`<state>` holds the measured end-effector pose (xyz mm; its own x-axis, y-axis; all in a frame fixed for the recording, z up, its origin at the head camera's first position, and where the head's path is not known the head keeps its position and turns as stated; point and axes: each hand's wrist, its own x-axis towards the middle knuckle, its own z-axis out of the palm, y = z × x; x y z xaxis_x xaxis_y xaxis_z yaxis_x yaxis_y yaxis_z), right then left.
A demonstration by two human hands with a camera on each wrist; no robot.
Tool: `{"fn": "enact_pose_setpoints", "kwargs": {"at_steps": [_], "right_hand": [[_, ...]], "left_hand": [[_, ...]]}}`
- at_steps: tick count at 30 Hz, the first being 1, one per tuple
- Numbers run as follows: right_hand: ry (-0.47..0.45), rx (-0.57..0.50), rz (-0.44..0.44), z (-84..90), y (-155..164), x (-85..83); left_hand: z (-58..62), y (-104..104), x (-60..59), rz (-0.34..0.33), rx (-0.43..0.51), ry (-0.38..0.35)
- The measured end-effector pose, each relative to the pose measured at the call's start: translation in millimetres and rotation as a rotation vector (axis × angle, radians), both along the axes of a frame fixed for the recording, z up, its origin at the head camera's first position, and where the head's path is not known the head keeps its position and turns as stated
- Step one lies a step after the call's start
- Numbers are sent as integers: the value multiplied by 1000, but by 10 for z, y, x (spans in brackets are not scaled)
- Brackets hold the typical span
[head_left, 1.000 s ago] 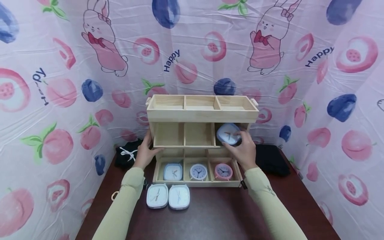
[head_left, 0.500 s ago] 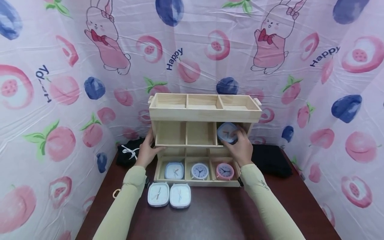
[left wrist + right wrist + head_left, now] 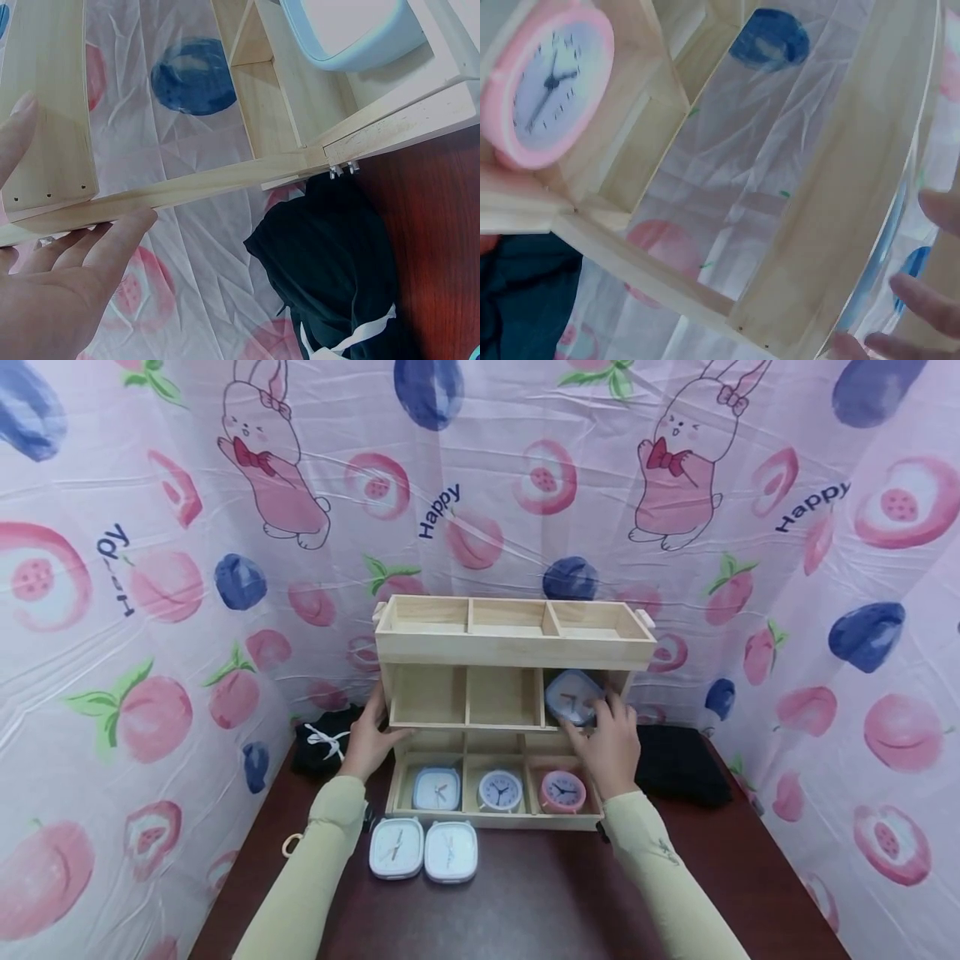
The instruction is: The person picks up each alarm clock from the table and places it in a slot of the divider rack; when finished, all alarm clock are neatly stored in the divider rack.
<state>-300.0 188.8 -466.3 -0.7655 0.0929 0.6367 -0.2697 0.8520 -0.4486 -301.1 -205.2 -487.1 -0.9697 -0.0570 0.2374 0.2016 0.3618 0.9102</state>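
A three-tier wooden storage rack (image 3: 517, 652) stands on the dark table. My left hand (image 3: 367, 743) holds its left side, thumb in front and fingers against the outer post in the left wrist view. In the middle tier's right compartment sits a blue square alarm clock (image 3: 573, 696), turned at an angle. My right hand (image 3: 613, 747) is at that clock's lower right edge, its fingers (image 3: 926, 307) spread apart in the right wrist view. The bottom tier bears a blue square clock (image 3: 437, 790), a white round clock (image 3: 500, 791) and a pink round clock (image 3: 562, 792).
Two white square clocks (image 3: 396, 848) lie side by side in front of the rack. Black cloth with a white cord (image 3: 326, 743) lies at the left, more black cloth (image 3: 678, 764) at the right. A printed curtain (image 3: 480, 468) surrounds the table.
My right hand has slid down and right, its fingers drawn from the blue clock's face to its edge. The clock has shifted slightly in its compartment. My left hand keeps its hold.
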Motion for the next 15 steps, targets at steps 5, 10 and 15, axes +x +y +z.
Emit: {"fn": "enact_pose_setpoints", "kwargs": {"at_steps": [5,10,15], "right_hand": [[203,-44,76,-166,-174,253],[263,-39,215,-458,-494,568],[171,56,339,-830,-860,870]], "left_hand": [[-2,-1,3,-2,3,7],[-1,-2,-1,-4,4,9],[-18,-11,-19,2,-7,13]]}}
